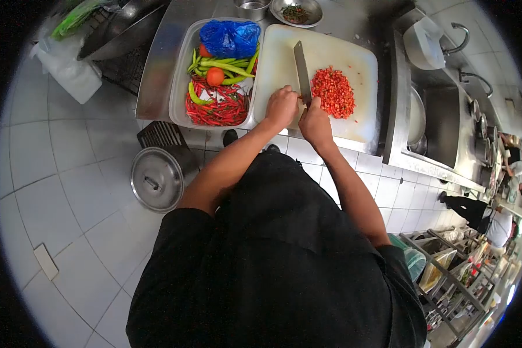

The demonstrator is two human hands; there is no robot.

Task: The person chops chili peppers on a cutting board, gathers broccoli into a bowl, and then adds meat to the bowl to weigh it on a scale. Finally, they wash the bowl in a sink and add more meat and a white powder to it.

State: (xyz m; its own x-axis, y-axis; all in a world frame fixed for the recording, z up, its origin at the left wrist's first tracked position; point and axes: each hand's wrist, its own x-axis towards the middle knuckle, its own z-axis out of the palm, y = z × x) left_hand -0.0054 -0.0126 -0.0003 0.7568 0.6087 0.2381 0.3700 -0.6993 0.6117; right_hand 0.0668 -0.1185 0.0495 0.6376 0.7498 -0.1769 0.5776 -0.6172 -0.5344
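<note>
My right hand (316, 123) is wrapped round the handle of a knife (301, 66) with a broad, dark blade. The blade points away from me over a white cutting board (278, 52). Just left of it, my left hand (282, 108) is closed at the board's near edge, fingers curled. A bit of red chili shows at its fingertips beside the blade; the rest is hidden. To the right of the knife lies a heap of chopped red chili (333, 93). Loose bits are scattered around the heap.
Left of the board, a clear plastic tub (177, 87) holds red chilies (217, 111), green peppers (229, 66), tomatoes (215, 76) and a blue plastic bag (229, 38). Metal bowls (307, 23) stand behind. A sink (441, 116) is at right, a lidded pot (156, 180) below left. Another person (496, 226) is far right.
</note>
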